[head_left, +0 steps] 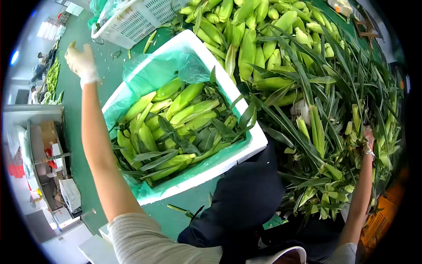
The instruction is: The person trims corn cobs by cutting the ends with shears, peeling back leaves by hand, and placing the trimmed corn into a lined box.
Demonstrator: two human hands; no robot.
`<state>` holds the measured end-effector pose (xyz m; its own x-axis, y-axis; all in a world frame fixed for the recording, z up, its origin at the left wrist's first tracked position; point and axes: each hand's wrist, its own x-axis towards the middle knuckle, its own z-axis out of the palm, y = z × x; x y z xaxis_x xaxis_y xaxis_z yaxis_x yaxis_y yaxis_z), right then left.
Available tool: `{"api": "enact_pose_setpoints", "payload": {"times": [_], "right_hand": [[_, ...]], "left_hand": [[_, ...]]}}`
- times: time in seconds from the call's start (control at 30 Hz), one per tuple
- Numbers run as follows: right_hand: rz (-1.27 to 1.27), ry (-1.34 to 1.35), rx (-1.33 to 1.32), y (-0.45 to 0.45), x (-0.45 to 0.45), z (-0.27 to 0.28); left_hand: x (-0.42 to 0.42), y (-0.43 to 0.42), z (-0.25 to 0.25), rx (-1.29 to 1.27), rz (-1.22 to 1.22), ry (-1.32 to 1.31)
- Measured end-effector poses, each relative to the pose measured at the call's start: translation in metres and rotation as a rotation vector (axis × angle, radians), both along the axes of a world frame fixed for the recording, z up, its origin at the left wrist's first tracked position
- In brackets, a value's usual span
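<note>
My left hand [82, 64], in a pale glove, is raised over the green floor to the left of the white foam box [259, 140]. Its fingers are apart and it holds nothing. Green plastic [187, 65] lines the box, with husked corn ears [187, 99] and loose leaves inside. At the right, my gloved right hand [368, 138] reaches into a heap of corn leaves and stalks [325, 145]. Foliage hides its fingers. A large pile of green corn ears [248, 53] lies beyond the box.
A white plastic crate [140, 24] with green plastic stands at the top. Dark cloth [246, 193] bulges below the box. At the left is a shelf [48, 160] with boxes; an orange crate [381, 218] sits lower right. More corn [52, 77] lies far left.
</note>
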<state>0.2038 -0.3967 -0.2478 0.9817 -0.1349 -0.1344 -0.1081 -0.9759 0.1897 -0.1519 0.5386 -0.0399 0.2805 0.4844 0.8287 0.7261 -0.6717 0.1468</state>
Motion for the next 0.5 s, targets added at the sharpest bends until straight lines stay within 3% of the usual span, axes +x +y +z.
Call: {"api": "enact_pose_setpoints", "payload": {"times": [0.03,0.1,0.13,0.17,0.23,0.3,0.37,0.47,0.5], "right_hand": [[0.006,0.011,-0.005,0.004,-0.002,0.004],[0.021,0.034,-0.009,0.017,-0.005,0.017],[0.032,0.041,-0.009,0.023,-0.005,0.023],[0.04,0.058,-0.007,0.025,-0.006,0.022],[0.063,0.088,-0.006,0.048,-0.016,0.041],[0.066,0.146,0.014,0.077,-0.035,0.07],[0.053,0.211,0.074,0.106,-0.056,0.105],[-0.038,0.322,0.241,0.142,-0.092,0.178],[-0.091,0.356,0.315,0.148,-0.108,0.207]], "left_hand": [[-0.002,-0.028,-0.011,-0.026,-0.232,-0.089],[-0.012,-0.113,-0.072,-0.142,-0.671,0.072],[-0.017,-0.137,-0.142,-0.217,-0.639,0.193],[-0.017,-0.183,-0.157,-0.383,-0.624,0.597],[-0.006,-0.192,-0.254,-0.644,-0.531,0.714],[0.008,-0.204,-0.269,-0.643,-0.339,0.925],[0.017,-0.197,-0.303,-0.707,-0.21,0.903],[0.025,-0.204,-0.252,-0.712,-0.152,1.03],[0.019,-0.196,-0.252,-0.524,-0.242,0.945]]}}
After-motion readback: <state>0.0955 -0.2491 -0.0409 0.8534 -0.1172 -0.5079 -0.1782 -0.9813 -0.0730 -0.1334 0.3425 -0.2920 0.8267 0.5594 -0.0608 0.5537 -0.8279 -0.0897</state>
